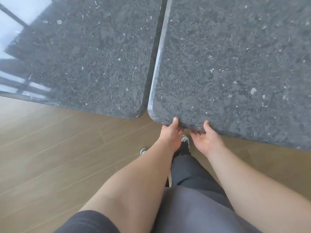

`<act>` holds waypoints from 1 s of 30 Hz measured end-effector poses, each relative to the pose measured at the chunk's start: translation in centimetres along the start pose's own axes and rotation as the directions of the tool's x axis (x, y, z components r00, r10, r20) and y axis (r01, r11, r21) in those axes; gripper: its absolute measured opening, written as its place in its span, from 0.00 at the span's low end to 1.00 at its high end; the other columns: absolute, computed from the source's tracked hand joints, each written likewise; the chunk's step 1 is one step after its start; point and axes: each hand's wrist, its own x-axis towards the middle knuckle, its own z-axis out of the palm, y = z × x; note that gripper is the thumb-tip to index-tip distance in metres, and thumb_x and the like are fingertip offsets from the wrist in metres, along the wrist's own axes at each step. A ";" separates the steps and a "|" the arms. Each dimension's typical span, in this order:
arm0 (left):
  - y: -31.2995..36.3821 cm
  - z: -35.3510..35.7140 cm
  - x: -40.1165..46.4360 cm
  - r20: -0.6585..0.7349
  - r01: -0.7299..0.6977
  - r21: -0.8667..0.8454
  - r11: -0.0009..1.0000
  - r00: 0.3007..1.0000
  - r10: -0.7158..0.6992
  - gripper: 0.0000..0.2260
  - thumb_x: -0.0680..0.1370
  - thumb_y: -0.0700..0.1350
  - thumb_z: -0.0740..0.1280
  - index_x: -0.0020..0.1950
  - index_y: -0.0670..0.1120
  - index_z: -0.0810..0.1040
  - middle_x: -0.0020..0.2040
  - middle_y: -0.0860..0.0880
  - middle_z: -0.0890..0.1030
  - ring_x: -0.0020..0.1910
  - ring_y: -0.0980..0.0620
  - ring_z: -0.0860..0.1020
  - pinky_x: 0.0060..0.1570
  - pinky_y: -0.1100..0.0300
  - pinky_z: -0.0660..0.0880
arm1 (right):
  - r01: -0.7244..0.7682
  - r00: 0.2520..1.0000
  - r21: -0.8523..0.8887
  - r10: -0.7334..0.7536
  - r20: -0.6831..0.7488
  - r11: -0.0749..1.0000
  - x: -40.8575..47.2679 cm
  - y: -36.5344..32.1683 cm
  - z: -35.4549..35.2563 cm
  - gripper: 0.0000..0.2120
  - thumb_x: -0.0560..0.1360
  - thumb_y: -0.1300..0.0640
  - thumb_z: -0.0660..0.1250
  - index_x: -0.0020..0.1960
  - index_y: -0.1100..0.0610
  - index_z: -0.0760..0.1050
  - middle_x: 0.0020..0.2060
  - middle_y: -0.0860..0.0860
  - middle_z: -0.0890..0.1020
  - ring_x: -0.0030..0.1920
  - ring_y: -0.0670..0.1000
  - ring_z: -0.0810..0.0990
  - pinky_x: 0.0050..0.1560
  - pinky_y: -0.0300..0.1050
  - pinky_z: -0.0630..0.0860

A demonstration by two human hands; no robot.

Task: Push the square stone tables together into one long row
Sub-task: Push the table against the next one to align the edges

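Note:
Two dark speckled stone tables fill the upper view. The left table and the right table lie side by side, parted by a narrow dark gap that tapers towards their near corners. My left hand grips the near edge of the right table beside its rounded corner, thumb on top and fingers hidden underneath. My right hand holds the same edge a little to the right, thumb on the top surface, fingers curled under the rim.
A brown wooden plank floor spreads below the tables. My legs in dark trousers and my shoes stand close under the right table's near edge. A window reflection brightens the left table's far left part.

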 end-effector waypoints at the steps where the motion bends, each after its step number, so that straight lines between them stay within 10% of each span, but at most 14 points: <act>1: 0.0 -0.1 0.2 0.002 0.025 -0.053 0.998 1.000 -0.025 0.20 0.84 0.41 0.65 0.74 0.40 0.65 0.71 0.42 0.76 0.69 0.45 0.77 0.69 0.54 0.73 | 0.022 1.000 0.032 -0.022 -0.008 0.999 0.1 0.1 0.1 0.13 0.82 0.55 0.65 0.60 0.64 0.75 0.62 0.60 0.81 0.62 0.58 0.80 0.71 0.56 0.72; 7: -1.3 0.9 1.2 0.046 0.107 -0.184 0.977 0.994 -0.100 0.22 0.83 0.46 0.68 0.76 0.43 0.68 0.68 0.44 0.78 0.67 0.47 0.77 0.69 0.55 0.72 | 0.113 0.994 0.105 -0.113 -0.011 0.988 0.6 -0.4 0.2 0.12 0.80 0.64 0.64 0.62 0.65 0.76 0.60 0.64 0.82 0.60 0.63 0.81 0.62 0.62 0.77; 21: -0.7 2.1 1.5 0.117 0.098 -0.141 0.985 0.990 -0.082 0.21 0.81 0.44 0.69 0.73 0.40 0.73 0.67 0.41 0.80 0.65 0.41 0.79 0.59 0.45 0.78 | 0.144 0.989 0.143 -0.146 0.009 0.979 0.3 -2.7 -1.1 0.25 0.82 0.45 0.63 0.70 0.61 0.73 0.65 0.62 0.79 0.66 0.61 0.78 0.72 0.62 0.70; 30: -0.2 1.7 1.0 0.145 0.089 -0.082 0.993 0.986 -0.076 0.21 0.84 0.46 0.65 0.74 0.39 0.70 0.70 0.39 0.77 0.69 0.39 0.76 0.72 0.44 0.71 | 0.145 0.989 0.096 -0.145 -0.008 0.985 0.4 -2.6 -1.2 0.25 0.82 0.45 0.62 0.72 0.60 0.70 0.66 0.61 0.79 0.66 0.60 0.78 0.70 0.61 0.72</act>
